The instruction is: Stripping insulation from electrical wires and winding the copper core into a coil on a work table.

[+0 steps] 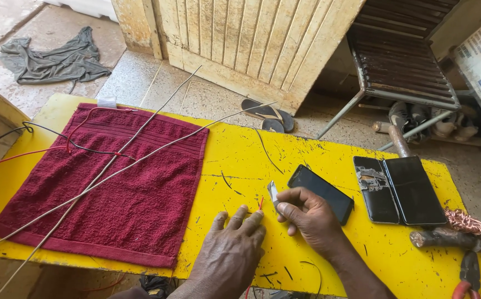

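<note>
My left hand [230, 243] flat on yellow desk [240, 155], grip wide, fingertips pinning red wire [261, 203], my right hand [307, 216] grip pinching small blade [273, 195], dark phone [322, 192] just behind, red towel [107, 182] w/ wires to left, opened phone [398, 189] & pliers [467, 274] to right.

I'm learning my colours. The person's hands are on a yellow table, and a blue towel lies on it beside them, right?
Almost. The towel is dark red, not blue, as the head view shows. It does lie on the yellow table, beside the left hand and right hand.
</note>
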